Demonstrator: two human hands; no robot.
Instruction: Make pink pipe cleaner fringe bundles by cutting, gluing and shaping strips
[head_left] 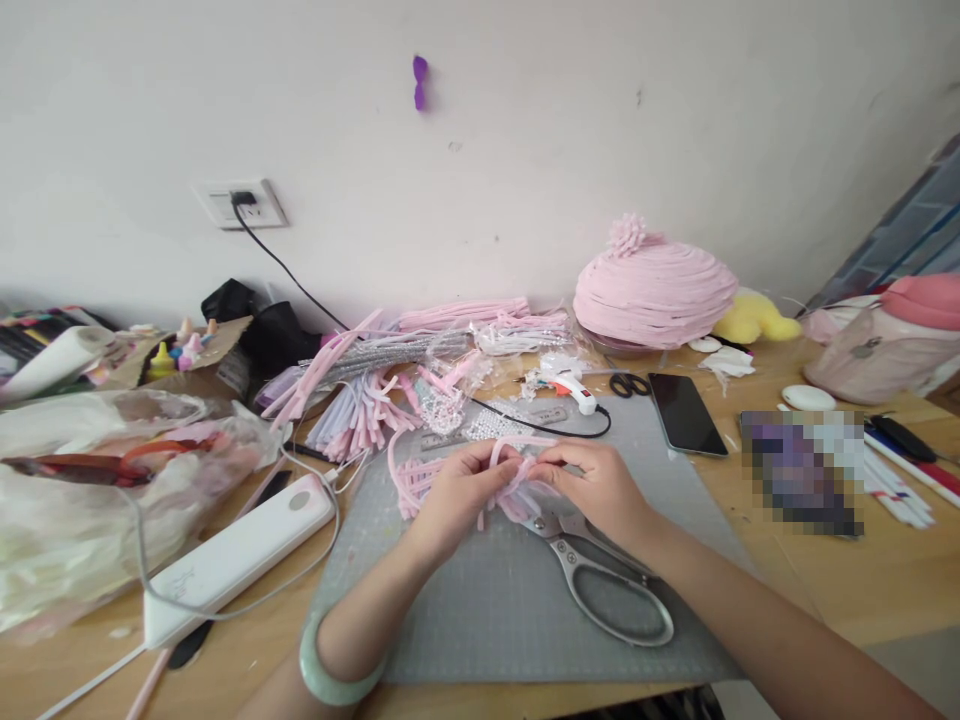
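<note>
My left hand [461, 495] and my right hand [600, 490] meet over the grey cutting mat [480, 620], both closed on pink pipe cleaners [514, 494]. A looped strand curves up above the fingertips, and the exact pinch points are partly hidden. Just under my right hand lies a pair of large metal scissors [619, 595], its blades partly covered by the pink strands. Behind my left hand, more short pink pipe cleaner pieces [416, 480] rest on the mat. White pearl beads [495, 425] lie just beyond the hands.
A white glue gun [574, 385] with a black cord lies behind the mat. Bundled pipe cleaners [367, 410], a pink domed piece [652, 290] and a phone [686, 413] surround it. On the left are a white power strip [240, 560] with cables and a plastic bag [75, 540].
</note>
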